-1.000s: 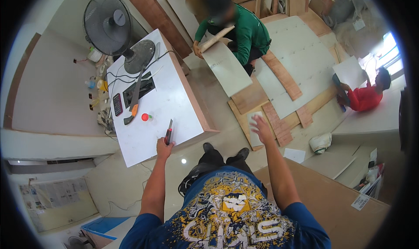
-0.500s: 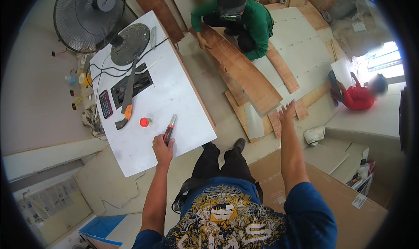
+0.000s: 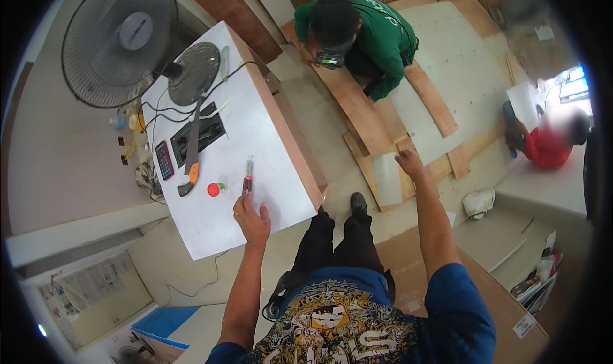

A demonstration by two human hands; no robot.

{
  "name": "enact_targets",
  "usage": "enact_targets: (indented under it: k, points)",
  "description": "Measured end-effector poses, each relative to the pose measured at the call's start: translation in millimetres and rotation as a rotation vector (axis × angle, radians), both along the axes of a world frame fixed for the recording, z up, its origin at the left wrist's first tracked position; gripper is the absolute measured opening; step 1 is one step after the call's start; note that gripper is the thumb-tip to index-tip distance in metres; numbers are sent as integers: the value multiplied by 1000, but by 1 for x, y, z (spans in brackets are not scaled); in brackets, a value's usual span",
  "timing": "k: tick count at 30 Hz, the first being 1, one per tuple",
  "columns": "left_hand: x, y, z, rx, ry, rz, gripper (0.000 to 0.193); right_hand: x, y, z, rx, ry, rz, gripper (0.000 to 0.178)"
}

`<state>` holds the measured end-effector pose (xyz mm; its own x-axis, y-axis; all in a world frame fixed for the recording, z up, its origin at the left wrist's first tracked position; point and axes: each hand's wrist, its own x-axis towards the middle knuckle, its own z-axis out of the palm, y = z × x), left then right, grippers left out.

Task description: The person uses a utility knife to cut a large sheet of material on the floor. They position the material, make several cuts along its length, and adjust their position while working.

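My left hand (image 3: 252, 220) rests on the white tabletop with thumb and fingers apart. Its fingertips touch the near end of a red-and-grey utility knife (image 3: 248, 176), which lies with its blade end pointing away. Beside the knife sits a small jar with a red lid (image 3: 213, 190). My right hand (image 3: 410, 164) is held out on the right, fingers curled in, and nothing shows in it. It is near the end of a curved reddish-brown wooden board (image 3: 357, 109). A person in green (image 3: 380, 38) crouches over that board with both hands at it.
On the white table (image 3: 274, 192) stand a fan (image 3: 128, 42), a handsaw (image 3: 191, 147) and a phone-like device (image 3: 165, 160). Wood strips (image 3: 431, 99) lie on a pale sheet (image 3: 472, 64). A person in red (image 3: 549, 144) sits far right. Brown cardboard (image 3: 485, 300) lies near my right side.
My left thumb has come away from the utility knife. My right hand has gone from outstretched to curled. The person in green has leaned forward, and the board's near end has shifted away from me.
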<state>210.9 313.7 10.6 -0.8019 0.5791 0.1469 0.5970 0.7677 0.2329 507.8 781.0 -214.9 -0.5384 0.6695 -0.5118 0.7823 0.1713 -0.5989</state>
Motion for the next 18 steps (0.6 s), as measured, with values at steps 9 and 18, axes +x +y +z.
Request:
enact_targets:
  k: [9, 18]
  points:
    - [28, 98, -62, 54, 90, -77, 46, -19, -39, -24, -117, 127, -21, 46]
    - [26, 98, -70, -79, 144, 21, 47, 99, -212, -48, -313, -181, 187, 37]
